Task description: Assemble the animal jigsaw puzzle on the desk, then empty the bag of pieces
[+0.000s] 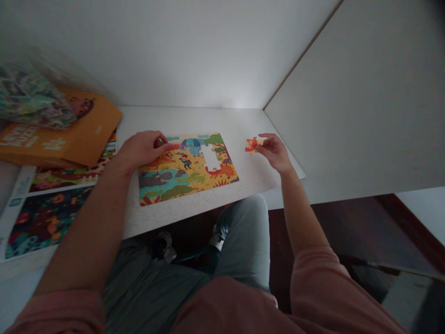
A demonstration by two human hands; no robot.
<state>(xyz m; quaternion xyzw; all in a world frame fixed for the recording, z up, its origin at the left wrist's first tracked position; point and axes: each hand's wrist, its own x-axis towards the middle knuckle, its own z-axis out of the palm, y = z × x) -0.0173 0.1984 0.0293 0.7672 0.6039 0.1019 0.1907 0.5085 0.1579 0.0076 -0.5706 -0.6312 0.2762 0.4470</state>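
Observation:
A colourful animal jigsaw puzzle (167,188) lies on the white tabletop, mostly filled in. A white gap (212,159) shows right of its middle, between the blue elephant (191,145) and the orange lion (225,170). My left hand (148,144) rests at the puzzle's upper left edge, fingers curled and thumb and forefinger close together on it. To the right of the puzzle, my right hand (273,150) pinches a small red and yellow puzzle piece (251,144) between thumb and fingers, apart from the puzzle.
On the left lie an orange puzzle box (85,144), a clear bag of puzzle pieces (33,99) on it, and printed picture sheets (48,220) beneath. A white wall (208,55) stands behind the white table (239,123); a pale panel (368,106) closes off the right side.

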